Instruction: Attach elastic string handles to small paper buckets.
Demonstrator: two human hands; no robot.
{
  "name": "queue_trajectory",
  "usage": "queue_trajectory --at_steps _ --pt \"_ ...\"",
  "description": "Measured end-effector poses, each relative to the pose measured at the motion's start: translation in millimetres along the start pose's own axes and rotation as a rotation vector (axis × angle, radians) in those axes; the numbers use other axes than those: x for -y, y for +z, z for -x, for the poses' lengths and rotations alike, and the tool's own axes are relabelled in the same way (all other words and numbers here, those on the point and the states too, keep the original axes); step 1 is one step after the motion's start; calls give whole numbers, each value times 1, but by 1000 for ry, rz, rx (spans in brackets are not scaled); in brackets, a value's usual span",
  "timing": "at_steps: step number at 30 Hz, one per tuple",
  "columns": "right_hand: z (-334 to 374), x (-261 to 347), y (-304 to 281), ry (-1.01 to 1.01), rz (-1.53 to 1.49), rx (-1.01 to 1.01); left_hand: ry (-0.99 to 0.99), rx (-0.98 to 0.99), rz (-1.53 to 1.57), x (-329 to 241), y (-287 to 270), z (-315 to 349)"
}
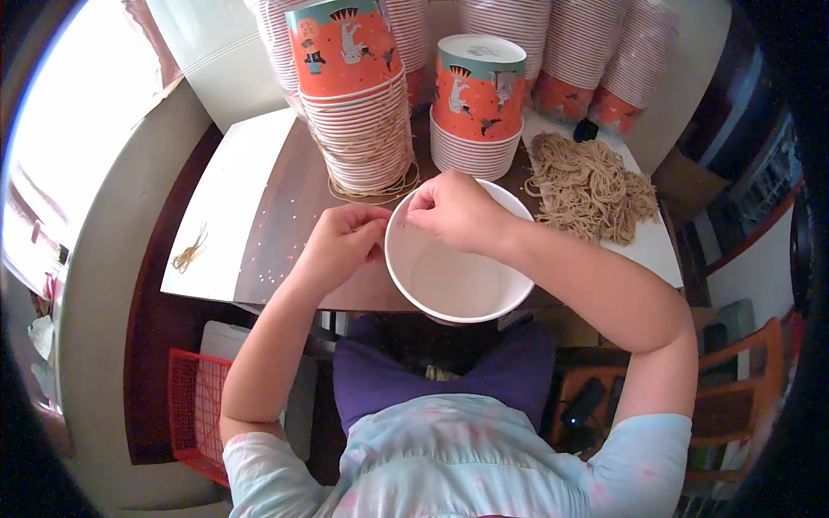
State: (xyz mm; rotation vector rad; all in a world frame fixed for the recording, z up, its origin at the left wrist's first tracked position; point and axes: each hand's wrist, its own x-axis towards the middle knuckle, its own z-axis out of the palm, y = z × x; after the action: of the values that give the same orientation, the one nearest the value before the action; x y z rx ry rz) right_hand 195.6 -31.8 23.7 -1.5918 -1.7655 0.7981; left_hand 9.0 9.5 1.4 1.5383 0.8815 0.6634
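A large white-lined paper bucket [458, 281] stands open side up at the table's near edge, in front of me. My right hand [453, 211] reaches over its rim, fingers pinched together against the inner wall at the left. Outside that same wall, my left hand [341, 246] has its thumb and fingers closed close to the rim. Whatever is between the fingers of either hand is too small to make out. Behind, loops of tan cord [363, 142] hang around a tall stack of upside-down orange buckets [350, 56].
A shorter stack of orange buckets [479, 95] stands beside the tall one. To the right lies a heap of tan cords [591, 186]; a small cord bundle [190, 250] is at far left. Wrapped bucket stacks [583, 43] line the back. A red basket [197, 410] sits lower left.
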Motion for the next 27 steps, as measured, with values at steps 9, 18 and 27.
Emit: queue_trajectory --at_steps 9,18,27 --pt "0 3 2 33 16 -51 22 37 -83 -10 1 2" --pt "-1 3 8 81 -12 26 66 130 -210 -16 -4 5" --pt "-3 4 5 8 -3 78 94 -9 -454 -13 7 8"
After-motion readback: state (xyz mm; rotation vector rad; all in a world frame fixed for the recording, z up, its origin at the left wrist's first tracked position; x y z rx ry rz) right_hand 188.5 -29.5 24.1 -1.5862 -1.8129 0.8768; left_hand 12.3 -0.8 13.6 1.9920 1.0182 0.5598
